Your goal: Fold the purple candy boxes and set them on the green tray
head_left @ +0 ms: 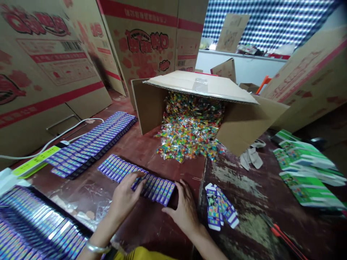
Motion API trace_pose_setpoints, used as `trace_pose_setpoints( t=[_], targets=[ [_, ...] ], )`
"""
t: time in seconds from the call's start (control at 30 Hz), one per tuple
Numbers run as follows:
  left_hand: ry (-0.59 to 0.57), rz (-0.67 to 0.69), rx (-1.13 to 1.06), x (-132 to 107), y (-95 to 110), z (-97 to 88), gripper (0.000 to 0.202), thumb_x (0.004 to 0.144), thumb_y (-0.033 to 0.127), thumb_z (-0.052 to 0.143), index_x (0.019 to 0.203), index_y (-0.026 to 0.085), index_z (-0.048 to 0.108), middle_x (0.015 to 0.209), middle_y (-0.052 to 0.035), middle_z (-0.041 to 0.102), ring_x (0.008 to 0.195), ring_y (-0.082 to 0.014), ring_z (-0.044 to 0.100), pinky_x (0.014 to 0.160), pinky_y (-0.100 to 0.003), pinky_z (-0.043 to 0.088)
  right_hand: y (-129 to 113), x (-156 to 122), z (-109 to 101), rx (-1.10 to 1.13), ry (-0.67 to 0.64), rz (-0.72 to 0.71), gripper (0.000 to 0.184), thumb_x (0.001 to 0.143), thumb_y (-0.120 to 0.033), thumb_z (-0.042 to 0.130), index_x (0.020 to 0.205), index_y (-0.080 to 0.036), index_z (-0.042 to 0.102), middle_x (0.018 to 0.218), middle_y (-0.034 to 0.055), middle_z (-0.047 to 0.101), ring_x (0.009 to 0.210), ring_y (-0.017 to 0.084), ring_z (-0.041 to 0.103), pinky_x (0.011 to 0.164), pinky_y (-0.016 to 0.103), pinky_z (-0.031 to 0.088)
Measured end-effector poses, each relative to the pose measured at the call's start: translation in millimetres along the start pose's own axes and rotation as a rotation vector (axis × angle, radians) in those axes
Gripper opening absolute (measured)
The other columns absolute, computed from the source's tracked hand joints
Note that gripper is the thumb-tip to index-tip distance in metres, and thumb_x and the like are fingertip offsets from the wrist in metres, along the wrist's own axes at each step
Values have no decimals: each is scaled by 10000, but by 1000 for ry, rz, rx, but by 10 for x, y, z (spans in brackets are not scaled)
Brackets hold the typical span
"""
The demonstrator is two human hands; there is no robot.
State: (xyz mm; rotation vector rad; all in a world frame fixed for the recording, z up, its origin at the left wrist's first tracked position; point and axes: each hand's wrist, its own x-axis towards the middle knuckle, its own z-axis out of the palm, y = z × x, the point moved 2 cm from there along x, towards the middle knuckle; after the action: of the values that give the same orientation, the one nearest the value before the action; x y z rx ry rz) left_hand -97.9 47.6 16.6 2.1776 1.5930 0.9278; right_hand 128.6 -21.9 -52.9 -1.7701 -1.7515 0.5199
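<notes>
- My left hand (127, 193) rests over the middle of 1 row of purple boxes (158, 188), fingers bent; I cannot tell whether they pinch any box.
- My right hand (187, 209) curves around the row's right end, thumb and fingers parted, clenched on nothing.
- The row lies on the dark red table (187, 172), slanting nearer toward my right; bare tabletop borders its near side, between my 2 forearms.
- Beyond its far edge, open table runs up to spilled candy packets (187, 141), heaped at the mouth of a tipped carton (241, 122), flaps spread.
- On my right, a narrow bare strip parts my hand from some flat purple boxes (214, 209); farther out lie a red-handled tool (278, 230) and green packs (300, 169).
- On my left, 1 long block of boxes (89, 144) bars the way beside a yellow-green power strip (31, 163); a purple stack (48, 227) crowds my left forearm.
- Big upright cartons (154, 39) wall off the far left.
</notes>
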Motion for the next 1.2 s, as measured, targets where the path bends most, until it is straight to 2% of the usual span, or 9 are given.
trace_pose_setpoints(
  t=[0.13, 0.23, 0.33, 0.43, 0.7, 0.8, 0.93, 1.1, 1.2],
  targets=[
    [137, -158, 239, 214, -519, -387, 372, 882, 468, 443, 1081, 179, 567, 1101, -108, 638, 1047, -273, 594, 953, -392, 438, 112, -63, -37, 26, -74, -23, 1044, 621, -331, 802, 1465, -198, 201, 1498, 124, 306, 1394, 293, 249, 1123, 477, 301],
    [5, -286, 402, 421, -922, -627, 481, 871, 489, 395, 1162, 130, 529, 1172, -146, 607, 1107, -294, 563, 975, -395, 422, 221, -81, -78, 89, -49, 7, 875, 727, -408, 712, 1446, -204, 255, 1410, 131, 430, 1294, 292, 418, 1042, 449, 406],
    [-123, -314, 460, 588, -1164, -702, 544, 852, 516, 394, 1175, 96, 519, 1196, -176, 594, 1133, -312, 546, 985, -395, 401, 268, -46, -70, 174, -38, 93, 653, 859, -489, 538, 1391, -161, 349, 1015, 91, 650, 873, 219, 650, 785, 345, 533],
    [-201, -364, 447, 699, -1265, -663, 580, 816, 568, 429, 1124, 92, 552, 1081, -188, 648, 1004, -336, 612, 867, -398, 454, 183, 29, -31, 210, -68, 131, 637, 874, -520, 497, 1372, -139, 389, 786, 37, 657, 671, 190, 653, 647, 293, 530],
    [-342, -360, 327, 678, -1145, -657, 517, 782, 640, 469, 976, 192, 636, 969, -94, 703, 906, -296, 652, 735, -309, 460, -193, 215, -46, 383, -155, 123, 359, 885, -440, 494, 1187, -252, 540, 884, 27, 712, 597, 180, 682, 437, 233, 505],
    [-264, -366, 291, 563, -1072, -691, 586, 781, 639, 493, 1110, 162, 584, 1103, -121, 661, 1008, -302, 618, 841, -346, 457, -172, 199, -137, 273, -95, 66, 352, 872, -389, 548, 1196, -256, 517, 961, 31, 714, 778, 203, 707, 604, 258, 567],
    [20, -326, 28, 356, -974, -667, 641, 737, 600, 613, 1191, 161, 502, 1147, -115, 613, 1050, -279, 591, 939, -396, 458, -63, 96, -252, 59, 78, -150, 479, 895, -365, 546, 1335, -236, 406, 1194, 90, 635, 1014, 229, 656, 817, 322, 560],
    [301, -269, -220, -56, -980, -429, 603, 726, 499, 690, 1179, 202, 425, 1075, -66, 558, 1018, -246, 588, 964, -431, 475, 130, -54, -201, -277, 172, -312, 553, 925, -324, 514, 1436, -238, 321, 1106, 124, 653, 857, 252, 688, 670, 337, 569],
    [323, -292, -138, -235, -1079, -324, 673, 766, 500, 652, 1302, 217, 361, 1084, -69, 539, 992, -247, 594, 950, -443, 484, 208, -94, -134, -395, 161, -332, 553, 927, -319, 512, 1444, -255, 327, 1059, 122, 661, 790, 253, 688, 637, 346, 562]
  ],
)
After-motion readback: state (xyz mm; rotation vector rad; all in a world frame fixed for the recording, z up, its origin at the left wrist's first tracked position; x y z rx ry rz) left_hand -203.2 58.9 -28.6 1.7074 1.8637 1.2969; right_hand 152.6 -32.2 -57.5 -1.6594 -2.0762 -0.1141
